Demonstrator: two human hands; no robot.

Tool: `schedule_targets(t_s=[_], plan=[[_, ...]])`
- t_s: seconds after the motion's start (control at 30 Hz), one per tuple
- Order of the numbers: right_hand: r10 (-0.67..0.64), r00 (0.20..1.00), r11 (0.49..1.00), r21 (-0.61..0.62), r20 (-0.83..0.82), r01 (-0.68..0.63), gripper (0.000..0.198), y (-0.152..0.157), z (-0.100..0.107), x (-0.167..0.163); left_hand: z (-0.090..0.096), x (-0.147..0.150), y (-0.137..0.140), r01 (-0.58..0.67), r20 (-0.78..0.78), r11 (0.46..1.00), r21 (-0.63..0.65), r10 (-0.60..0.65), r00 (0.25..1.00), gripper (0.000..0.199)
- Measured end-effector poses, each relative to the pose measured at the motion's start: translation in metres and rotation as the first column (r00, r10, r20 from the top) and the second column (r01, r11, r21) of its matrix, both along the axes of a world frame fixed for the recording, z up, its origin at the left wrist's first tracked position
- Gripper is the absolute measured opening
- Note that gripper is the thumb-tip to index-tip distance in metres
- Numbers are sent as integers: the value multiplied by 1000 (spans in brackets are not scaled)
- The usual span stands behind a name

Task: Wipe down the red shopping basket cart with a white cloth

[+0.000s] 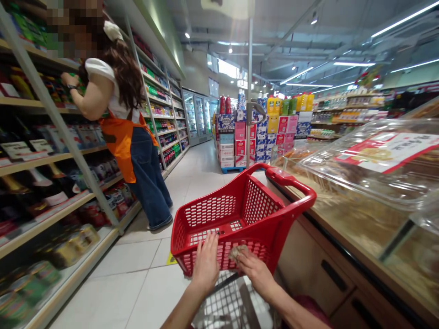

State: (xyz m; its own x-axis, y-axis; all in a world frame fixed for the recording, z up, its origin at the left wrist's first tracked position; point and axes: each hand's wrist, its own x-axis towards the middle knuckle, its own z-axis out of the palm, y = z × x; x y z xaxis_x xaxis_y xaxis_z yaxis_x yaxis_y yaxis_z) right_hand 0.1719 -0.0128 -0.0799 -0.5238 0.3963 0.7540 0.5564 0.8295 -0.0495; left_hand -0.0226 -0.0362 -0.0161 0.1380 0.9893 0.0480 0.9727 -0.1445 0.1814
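Note:
A red plastic shopping cart (260, 219) with lattice walls stands in front of me, its handle at the upper right. Against the cart's near side wall, my right hand (252, 265) presses a crumpled greyish cloth (238, 251). My left hand (207, 258) rests at the near rim of the basket, fingers stretched out and holding nothing. Nothing lies in the part of the basket that I can see. Below the hands, part of a grey lattice surface shows.
At left, a person in an orange apron (118, 141) faces shelves (48, 162) of bottles and cans. Stacked drink boxes (240, 141) stand ahead on a blue pallet. A wooden counter (322, 256) with clear plastic food packs (373, 160) runs along the right. The floor is tiled (137, 256).

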Motion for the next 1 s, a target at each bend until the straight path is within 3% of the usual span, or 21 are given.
schedule_targets(t_s=[0.13, 0.3, 0.47, 0.53, 0.7, 0.9, 1.0], plan=[[-100, 988, 993, -79, -117, 91, 33, -2, 13, 19, 2, 11, 3, 1, 9, 1000, 29, -1, 1000, 71], [-117, 984, 993, 15, -134, 120, 30, 3, 19, 38, -2, 26, 8, 72, 66, 995, 68, -76, 995, 71], [-232, 947, 972, -12, -221, 235, 32, 6, 24, 63, -8, 30, 12, 100, 76, 989, 107, -108, 991, 70], [-272, 932, 960, 2, -241, 281, 31, 8, 19, 72, -9, 31, 13, 69, 77, 990, 119, -78, 994, 69], [-252, 966, 967, -38, -60, 250, 24, 2, -4, 85, -11, 31, 14, 70, 68, 990, 123, -79, 995, 69], [-357, 897, 929, 5, -259, 371, 34, 10, 42, 111, -13, 37, 15, 66, 42, 982, 175, -75, 996, 71], [-350, 922, 936, -17, -164, 352, 32, 6, 36, 117, -14, 41, 16, 80, 14, 981, 175, -84, 996, 74]])
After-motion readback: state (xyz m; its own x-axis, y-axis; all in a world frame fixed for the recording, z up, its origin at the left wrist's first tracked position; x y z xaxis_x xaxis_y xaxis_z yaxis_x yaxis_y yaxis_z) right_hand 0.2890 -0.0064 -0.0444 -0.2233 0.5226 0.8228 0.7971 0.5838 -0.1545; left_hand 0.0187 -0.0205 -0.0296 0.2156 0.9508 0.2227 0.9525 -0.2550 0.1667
